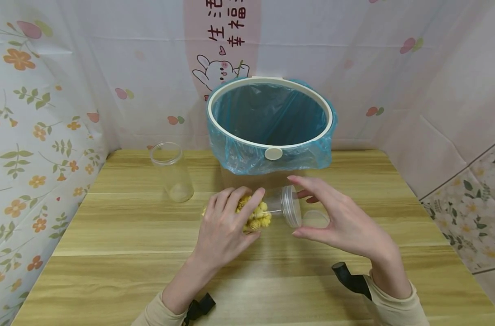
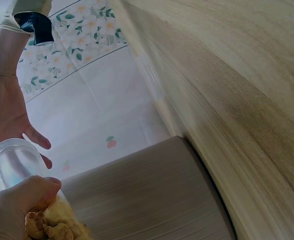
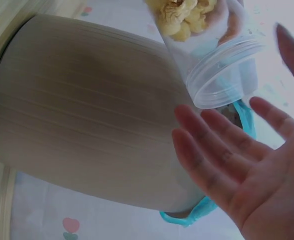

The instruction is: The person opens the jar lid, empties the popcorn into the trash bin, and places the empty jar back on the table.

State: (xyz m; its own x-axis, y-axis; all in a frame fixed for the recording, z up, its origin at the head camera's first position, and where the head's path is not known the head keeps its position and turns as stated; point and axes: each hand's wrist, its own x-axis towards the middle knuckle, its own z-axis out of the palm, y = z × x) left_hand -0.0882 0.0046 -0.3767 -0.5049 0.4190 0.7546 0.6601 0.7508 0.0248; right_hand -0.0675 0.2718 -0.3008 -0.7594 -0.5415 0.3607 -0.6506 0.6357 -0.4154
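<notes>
Tilted nearly flat above the table, a clear plastic jar (image 1: 273, 202) holds yellow popcorn-like pieces (image 1: 260, 217) toward its left end. My left hand (image 1: 227, 226) grips the jar's body around those pieces. At the jar's right end is a clear ridged rim (image 3: 224, 75); whether a lid covers it I cannot tell. My right hand (image 1: 345, 217) curves beside this end, its fingers spread and apart from the jar in the right wrist view. A clear round disc (image 1: 316, 219), perhaps a lid, lies on the table behind the right hand, partly hidden.
A second clear jar (image 1: 178, 185) stands upright, uncovered, at the back left of the wooden table (image 1: 121, 253). Behind the held jar is a bin (image 3: 92, 115) with a pale ring (image 1: 272, 146) and a blue bag (image 1: 239, 156) over its rim. Printed cloth surrounds the table.
</notes>
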